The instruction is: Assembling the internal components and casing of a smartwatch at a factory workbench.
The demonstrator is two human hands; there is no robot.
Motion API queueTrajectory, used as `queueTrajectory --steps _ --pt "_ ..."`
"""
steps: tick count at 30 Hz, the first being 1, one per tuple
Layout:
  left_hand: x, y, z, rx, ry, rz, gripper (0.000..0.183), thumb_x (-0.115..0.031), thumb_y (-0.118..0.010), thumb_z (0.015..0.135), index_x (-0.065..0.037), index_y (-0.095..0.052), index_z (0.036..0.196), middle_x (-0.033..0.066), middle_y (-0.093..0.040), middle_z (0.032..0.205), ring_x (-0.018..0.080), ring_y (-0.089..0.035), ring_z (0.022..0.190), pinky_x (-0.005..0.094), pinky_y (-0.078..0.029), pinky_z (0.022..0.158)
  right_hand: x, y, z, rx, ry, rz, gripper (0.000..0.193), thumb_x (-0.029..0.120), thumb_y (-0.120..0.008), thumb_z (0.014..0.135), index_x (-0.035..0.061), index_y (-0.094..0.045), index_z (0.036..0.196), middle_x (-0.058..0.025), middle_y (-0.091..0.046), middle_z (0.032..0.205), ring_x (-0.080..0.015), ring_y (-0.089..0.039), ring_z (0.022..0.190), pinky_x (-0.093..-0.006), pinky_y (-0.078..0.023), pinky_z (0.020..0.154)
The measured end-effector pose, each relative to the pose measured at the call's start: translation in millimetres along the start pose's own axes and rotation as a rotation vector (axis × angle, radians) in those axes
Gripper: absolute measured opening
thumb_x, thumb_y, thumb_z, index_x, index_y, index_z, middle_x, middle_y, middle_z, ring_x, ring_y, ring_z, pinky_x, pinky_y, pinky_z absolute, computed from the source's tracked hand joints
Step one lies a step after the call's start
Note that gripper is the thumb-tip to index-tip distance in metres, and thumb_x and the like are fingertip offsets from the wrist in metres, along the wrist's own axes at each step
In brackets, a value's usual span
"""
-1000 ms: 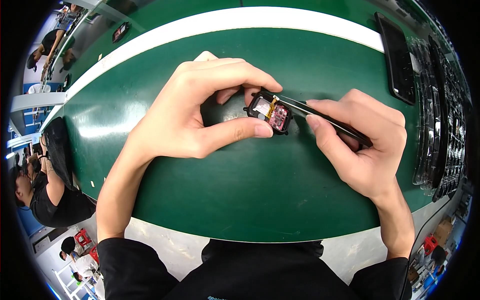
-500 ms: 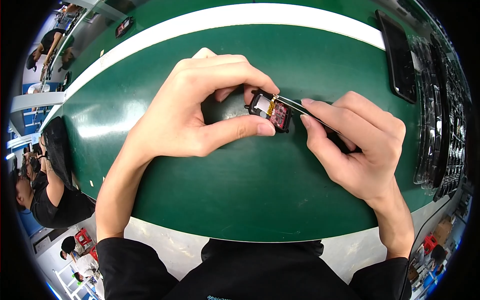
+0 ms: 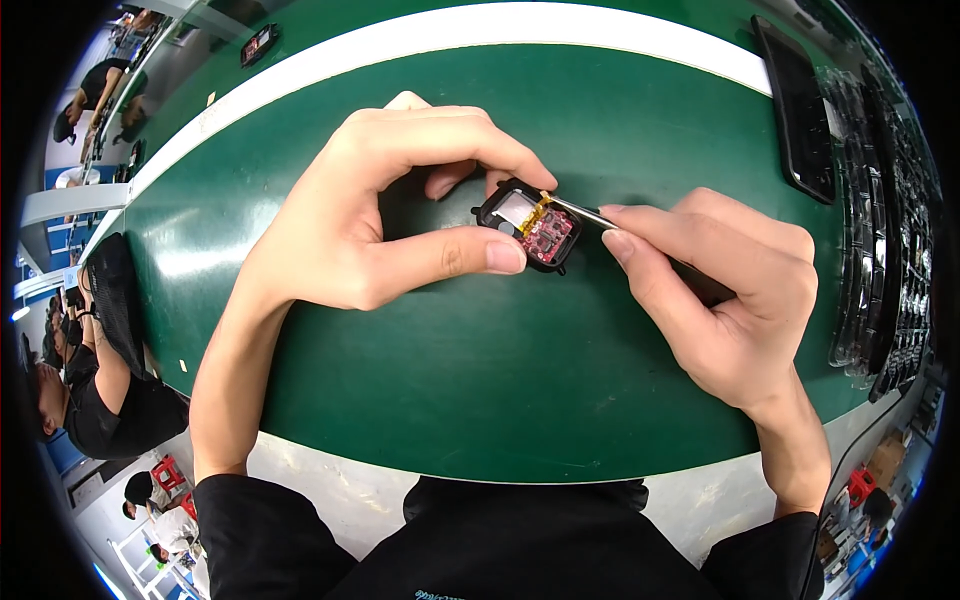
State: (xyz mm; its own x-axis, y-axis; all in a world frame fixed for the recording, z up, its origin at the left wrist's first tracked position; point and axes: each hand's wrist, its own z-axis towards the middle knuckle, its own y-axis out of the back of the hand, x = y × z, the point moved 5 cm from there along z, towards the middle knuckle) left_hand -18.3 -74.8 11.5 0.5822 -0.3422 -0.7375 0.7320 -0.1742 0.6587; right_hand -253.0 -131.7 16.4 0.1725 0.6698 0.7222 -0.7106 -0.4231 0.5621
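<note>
My left hand (image 3: 360, 210) is closed around a small open black watch-like housing (image 3: 562, 258), thumb on the near side and fingers on the far side. Inside it show a silvery battery-like block (image 3: 515, 208), a red circuit board (image 3: 548, 238) and a yellow strip (image 3: 534, 216) between them. Pinched between the thumb and forefinger of my right hand (image 3: 735, 285) is a pair of thin metal tweezers (image 3: 583, 211). Their tips reach the housing's far right edge, by the yellow strip's end. Whether they grip the strip is too small to tell.
A green table (image 3: 480, 390) lies beneath, with a white strip (image 3: 480, 25) across its far side. At right are a black tablet-like slab (image 3: 795, 110) and stacked clear plastic trays (image 3: 860, 240). Another small black device (image 3: 259, 45) lies far left. A person (image 3: 120, 400) sits at left.
The housing has shifted slightly left and turned a little in my left hand, showing more of its inside. The tweezers have moved with it, their tips lower and still at its edge.
</note>
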Motion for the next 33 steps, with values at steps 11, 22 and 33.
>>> queueTrajectory --steps 11,22,33 --pt "0 1 1 0.037 -0.012 -0.064 0.055 -0.028 -0.096 0.073 -0.003 -0.085 0.12 0.0072 -0.082 0.105 0.0168 -0.054 0.081 0.0326 -0.04 0.08 -3 2 1 0.058 -0.051 0.049 0.02 -0.009 -0.085 0.088 -0.0026 -0.088 0.106 -0.0032 -0.063 0.067 -0.0078 -0.049 0.055 -0.0286 -0.03 0.052" --pt "-5 -4 0 0.028 -0.045 0.041 0.052 -0.028 -0.096 0.073 -0.004 -0.085 0.118 0.0057 -0.08 0.1 0.0185 -0.062 0.085 0.0324 -0.039 0.079 -6 -3 -1 0.097 -0.055 0.058 0.018 -0.007 -0.084 0.088 -0.0026 -0.088 0.105 -0.004 -0.064 0.066 -0.0087 -0.05 0.055 -0.0283 -0.031 0.051" --pt "-8 -5 2 0.04 -0.112 0.07 0.046 -0.029 -0.095 0.075 -0.005 -0.083 0.113 0.0071 -0.084 0.105 0.022 -0.072 0.092 0.0362 -0.041 0.088 -3 -2 0 0.082 -0.037 0.02 0.019 -0.007 -0.085 0.086 -0.0024 -0.088 0.104 -0.0036 -0.064 0.066 -0.0089 -0.05 0.053 -0.0278 -0.032 0.05"
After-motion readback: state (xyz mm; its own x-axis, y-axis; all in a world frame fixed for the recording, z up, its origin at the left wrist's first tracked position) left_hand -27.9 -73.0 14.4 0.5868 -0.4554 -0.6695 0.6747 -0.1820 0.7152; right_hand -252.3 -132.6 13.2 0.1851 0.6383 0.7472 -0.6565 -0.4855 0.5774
